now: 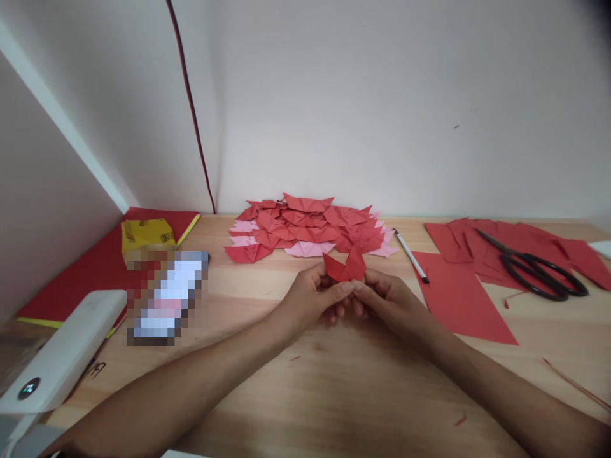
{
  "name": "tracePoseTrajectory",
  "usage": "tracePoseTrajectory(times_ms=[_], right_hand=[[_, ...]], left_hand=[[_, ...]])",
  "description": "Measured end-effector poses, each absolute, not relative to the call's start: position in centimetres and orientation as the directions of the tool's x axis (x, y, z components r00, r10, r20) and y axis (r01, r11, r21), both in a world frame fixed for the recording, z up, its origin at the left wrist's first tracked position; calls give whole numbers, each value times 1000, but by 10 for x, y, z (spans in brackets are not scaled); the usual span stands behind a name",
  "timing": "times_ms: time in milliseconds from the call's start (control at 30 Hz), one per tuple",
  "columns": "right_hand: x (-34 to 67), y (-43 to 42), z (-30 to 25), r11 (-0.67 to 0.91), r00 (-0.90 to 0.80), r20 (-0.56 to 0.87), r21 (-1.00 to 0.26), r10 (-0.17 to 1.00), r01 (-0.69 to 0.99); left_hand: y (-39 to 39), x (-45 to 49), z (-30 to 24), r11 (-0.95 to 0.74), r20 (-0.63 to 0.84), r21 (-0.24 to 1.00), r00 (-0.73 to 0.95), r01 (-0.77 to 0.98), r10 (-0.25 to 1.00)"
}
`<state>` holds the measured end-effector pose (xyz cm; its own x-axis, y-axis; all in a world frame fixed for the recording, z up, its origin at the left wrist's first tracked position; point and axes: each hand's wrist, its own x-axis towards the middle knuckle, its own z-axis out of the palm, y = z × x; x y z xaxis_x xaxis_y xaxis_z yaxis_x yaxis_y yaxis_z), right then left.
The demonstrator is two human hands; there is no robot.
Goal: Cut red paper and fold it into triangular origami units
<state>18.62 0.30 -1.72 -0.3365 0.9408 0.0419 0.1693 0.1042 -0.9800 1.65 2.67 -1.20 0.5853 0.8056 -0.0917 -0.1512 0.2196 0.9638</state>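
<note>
A small folded red paper piece (344, 267) with two pointed wings is pinched between both hands above the wooden table (305, 394). My left hand (312, 298) grips its lower left side with thumb and fingers closed. My right hand (386, 299) grips the lower right side the same way. Just behind the hands lies a heap of several folded red and pink paper pieces (310, 229).
Flat red paper sheets (463, 299) lie to the right, with black scissors (537, 270) on more red paper and a white pen (410, 256) beside them. At left are a yellow packet (146, 234), a red folder (86, 273) and a white device (62, 350).
</note>
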Motion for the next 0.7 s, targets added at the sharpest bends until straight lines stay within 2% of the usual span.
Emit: tracePoseTrajectory(times_ms=[200, 333, 467, 700], right_hand=[[186, 4, -15, 84, -380, 26, -987, 925, 139], [188, 6, -15, 65, -279, 33, -992, 960, 105], [189, 9, -15, 141, -238, 120, -987, 964, 72], [192, 9, -18, 224, -305, 178, -967, 936, 123]], left_hand=[[27, 14, -13, 211, -72, 956, 533, -203, 843], [28, 14, -9, 232, -129, 960, 483, -159, 866], [28, 16, -7, 288, -172, 947, 534, -142, 828], [32, 15, -11, 332, -156, 921, 591, -201, 792]])
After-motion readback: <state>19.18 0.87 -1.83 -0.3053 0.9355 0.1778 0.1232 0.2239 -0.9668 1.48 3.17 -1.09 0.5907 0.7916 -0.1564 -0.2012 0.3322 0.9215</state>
